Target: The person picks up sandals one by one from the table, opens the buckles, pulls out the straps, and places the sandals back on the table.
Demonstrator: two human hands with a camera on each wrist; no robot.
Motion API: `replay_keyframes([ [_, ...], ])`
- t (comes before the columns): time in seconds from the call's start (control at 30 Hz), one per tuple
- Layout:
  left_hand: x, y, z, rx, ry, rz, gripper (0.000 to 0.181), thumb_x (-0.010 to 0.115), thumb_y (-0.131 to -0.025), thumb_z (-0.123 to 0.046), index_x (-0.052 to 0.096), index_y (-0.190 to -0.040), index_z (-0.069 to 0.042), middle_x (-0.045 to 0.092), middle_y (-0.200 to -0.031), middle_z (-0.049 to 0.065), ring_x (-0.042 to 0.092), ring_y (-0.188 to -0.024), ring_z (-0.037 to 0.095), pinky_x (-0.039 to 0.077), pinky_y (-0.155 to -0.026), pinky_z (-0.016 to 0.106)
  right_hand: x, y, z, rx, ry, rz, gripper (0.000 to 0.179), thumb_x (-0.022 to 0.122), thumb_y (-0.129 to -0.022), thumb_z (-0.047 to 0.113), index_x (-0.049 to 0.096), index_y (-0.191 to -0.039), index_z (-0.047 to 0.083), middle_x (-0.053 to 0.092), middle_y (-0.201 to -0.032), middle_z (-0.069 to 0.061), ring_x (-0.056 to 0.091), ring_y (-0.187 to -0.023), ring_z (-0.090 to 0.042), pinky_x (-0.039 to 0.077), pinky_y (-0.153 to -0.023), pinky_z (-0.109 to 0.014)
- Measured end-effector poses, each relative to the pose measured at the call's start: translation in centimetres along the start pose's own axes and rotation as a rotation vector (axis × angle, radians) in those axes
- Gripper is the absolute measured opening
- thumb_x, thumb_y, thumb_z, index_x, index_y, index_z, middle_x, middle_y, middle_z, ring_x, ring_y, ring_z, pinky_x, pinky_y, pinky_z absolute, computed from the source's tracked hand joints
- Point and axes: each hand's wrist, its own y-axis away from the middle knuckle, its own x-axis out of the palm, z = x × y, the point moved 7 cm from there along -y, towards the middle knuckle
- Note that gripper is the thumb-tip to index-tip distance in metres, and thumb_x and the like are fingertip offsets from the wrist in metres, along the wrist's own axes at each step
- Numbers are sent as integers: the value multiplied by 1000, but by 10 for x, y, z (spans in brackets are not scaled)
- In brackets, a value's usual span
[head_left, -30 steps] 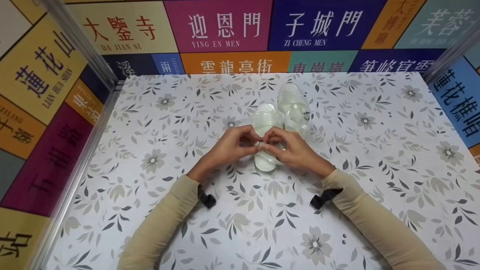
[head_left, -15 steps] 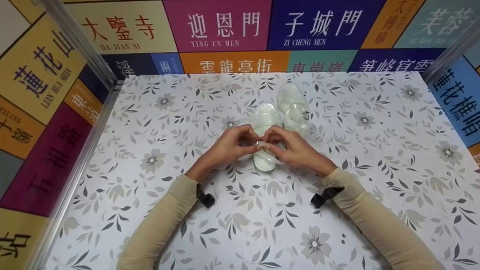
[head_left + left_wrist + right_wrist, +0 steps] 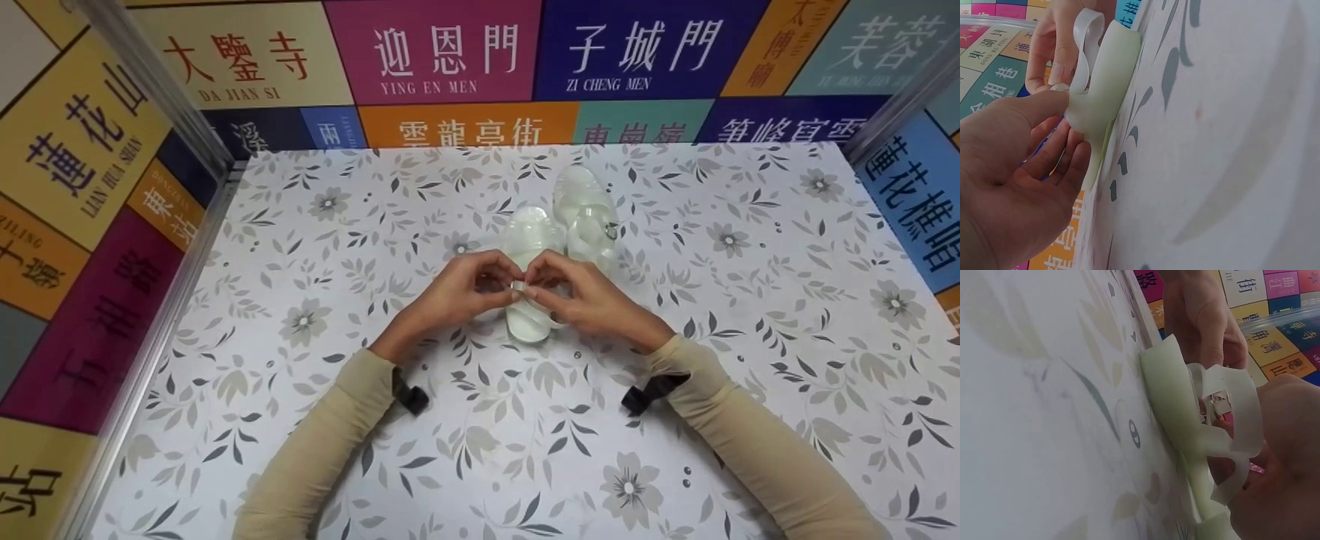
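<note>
A pale green translucent jelly sandal (image 3: 529, 330) rests on the table, toe pointing away from me. Over its ankle part, my left hand (image 3: 459, 291) pinches the strap beside a small metal buckle (image 3: 518, 286) between thumb and fingers. Opposite it, my right hand (image 3: 592, 298) has thumb and forefinger on the strap at the same buckle, fingertips nearly meeting the left ones. In the right wrist view the sandal strap (image 3: 1247, 408) loops up with the buckle behind it; the right fingertips are partly hidden by it. The matching sandal (image 3: 581, 187) lies just beyond, to the right.
A white tabletop (image 3: 480, 465) printed with grey leaves and flowers spreads all around the sandals. Upright panels with coloured sign blocks (image 3: 442, 52) close off the back and both sides. Each wrist carries a black strap mount (image 3: 411, 394).
Both hands stay at the buckle, with only slight shifts of the fingertips. A little more of the metal buckle shows between them now. The sandals keep their places.
</note>
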Motion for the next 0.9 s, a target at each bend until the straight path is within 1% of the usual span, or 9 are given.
replay_keyframes([
  [0.13,0,0,1,-1,-6,3,20,81,-99,-14,76,-119,-14,76,-108,3,73,-99,16,61,-93,35,-1,-1,1,7,23,-1,13,75,-104,23,71,-115,16,76,-113,2,75,-109,-16,60,-99,-36],
  [0.2,0,0,0,5,-10,1,19,81,-99,-13,76,-117,-15,77,-107,3,73,-99,16,61,-93,35,-1,0,2,12,33,0,11,75,-105,21,71,-113,17,76,-114,3,74,-111,-16,61,-98,-37],
  [0.33,0,0,0,32,8,-8,12,81,-98,-12,74,-107,-10,76,-102,4,73,-96,16,61,-88,34,-3,0,3,14,38,7,10,73,-105,14,73,-114,18,76,-116,3,74,-113,-16,61,-95,-38],
  [0.43,0,0,0,40,32,-20,16,82,-97,-11,68,-101,-6,75,-98,6,73,-94,17,60,-85,33,-3,0,3,13,32,10,13,72,-104,8,73,-115,16,76,-116,0,74,-113,-19,62,-96,-39],
  [0.5,-1,0,1,34,33,-29,19,83,-97,-13,66,-102,-6,76,-98,6,74,-94,17,60,-85,33,-3,-1,2,19,32,7,15,72,-103,5,72,-115,13,76,-117,-2,75,-113,-21,63,-96,-39],
  [0.6,-1,0,1,13,30,-29,21,83,-98,-15,67,-109,-9,77,-103,4,75,-98,17,60,-87,34,-4,-1,2,33,30,-10,15,72,-103,6,72,-117,12,76,-118,-4,75,-113,-24,65,-94,-40],
  [0.73,-1,0,2,-10,35,-9,25,82,-99,-18,70,-121,-13,79,-112,3,75,-106,16,61,-95,36,-10,-2,5,20,48,-95,15,73,-103,8,75,-118,12,78,-118,-4,76,-109,-23,64,-94,-37],
  [0.8,0,0,3,-17,24,4,26,81,-100,-19,72,-125,-15,79,-115,2,75,-109,15,60,-99,36,-15,-2,7,-4,67,-165,15,72,-103,6,76,-117,11,80,-115,-5,77,-105,-21,63,-95,-33],
  [0.9,1,0,3,-19,-6,21,26,79,-102,-21,75,-127,-17,78,-119,-1,74,-111,13,60,-101,35,-23,-1,11,-38,93,-276,15,72,-102,5,78,-114,12,81,-112,-5,75,-100,-18,61,-90,-28],
])
